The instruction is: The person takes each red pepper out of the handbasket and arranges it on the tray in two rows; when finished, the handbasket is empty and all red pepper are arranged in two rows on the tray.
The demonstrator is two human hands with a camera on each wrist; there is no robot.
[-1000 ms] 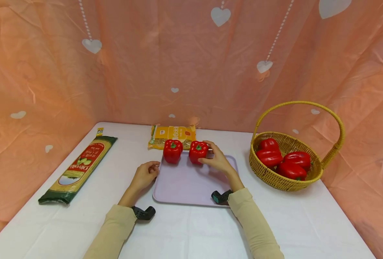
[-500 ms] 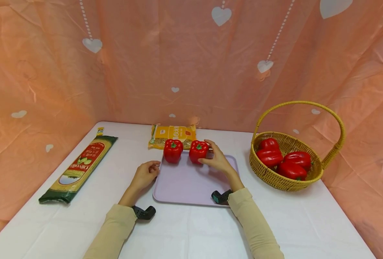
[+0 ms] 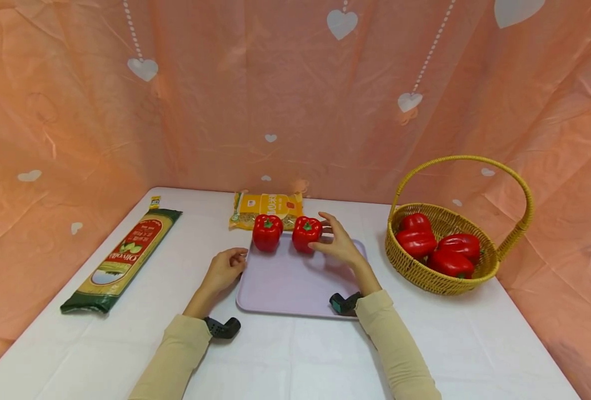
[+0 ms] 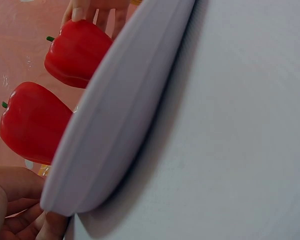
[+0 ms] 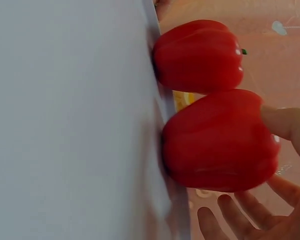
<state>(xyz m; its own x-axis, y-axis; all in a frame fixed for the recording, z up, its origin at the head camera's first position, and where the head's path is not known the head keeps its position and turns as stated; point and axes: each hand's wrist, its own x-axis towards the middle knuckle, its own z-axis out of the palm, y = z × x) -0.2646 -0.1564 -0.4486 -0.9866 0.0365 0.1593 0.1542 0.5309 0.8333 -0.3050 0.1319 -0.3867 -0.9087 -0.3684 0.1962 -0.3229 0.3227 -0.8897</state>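
Gripping the tray by its left rim with the curled fingers of the left hand; touching an upright pepper at the tray's far edge, beside a second pepper, with the loosely spread right hand.

From my end the head feed comes through bright and fairly even, with the cloth backdrop glowing orange at the left and turning duskier in the middle. White glints dot the red peppers, so I take the light to fall from above. Faint, soft-edged shadows lie beside the tray and around the basket; small print on the yellow packet smears. My wrist feeds are dimmer and greyer: the left has a dark shadow band along the tray's underside, the right a soft, blurred expanse of tray with hazy shading near the peppers
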